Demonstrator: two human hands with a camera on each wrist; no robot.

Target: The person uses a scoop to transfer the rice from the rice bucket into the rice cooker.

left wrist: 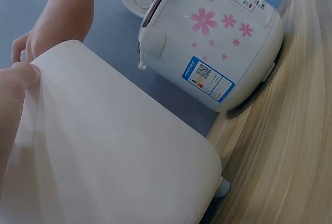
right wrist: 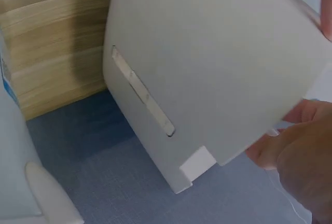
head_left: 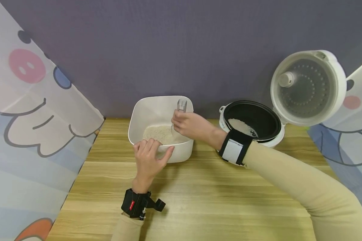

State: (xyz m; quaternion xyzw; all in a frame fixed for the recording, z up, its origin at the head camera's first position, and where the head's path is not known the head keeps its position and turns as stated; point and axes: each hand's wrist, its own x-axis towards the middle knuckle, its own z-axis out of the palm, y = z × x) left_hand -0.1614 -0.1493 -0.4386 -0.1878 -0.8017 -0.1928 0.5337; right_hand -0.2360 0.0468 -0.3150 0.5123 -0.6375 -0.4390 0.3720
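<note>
A white rice bin (head_left: 144, 112) with rice (head_left: 158, 134) in its bottom stands on the table. Its near rim is gripped by my left hand (head_left: 149, 157), fingers over the edge and thumb on the outer wall. Inside the bin, my right hand (head_left: 190, 125) holds a clear plastic scoop by its handle (head_left: 182, 105). The scoop's lower end reaches toward the rice and is mostly hidden by the fingers. In the right wrist view the bin's outer wall (right wrist: 218, 68) hides the rice, and part of my right hand (right wrist: 306, 156) shows beyond it.
Right of the bin, a white rice cooker (left wrist: 207, 42) has its lid (head_left: 307, 87) raised. Some rice (head_left: 241, 126) lies in its black inner pot (head_left: 260, 117). A dark grey wall (head_left: 175, 50) rises behind the wooden table (head_left: 199, 201), with printed curtains at both sides.
</note>
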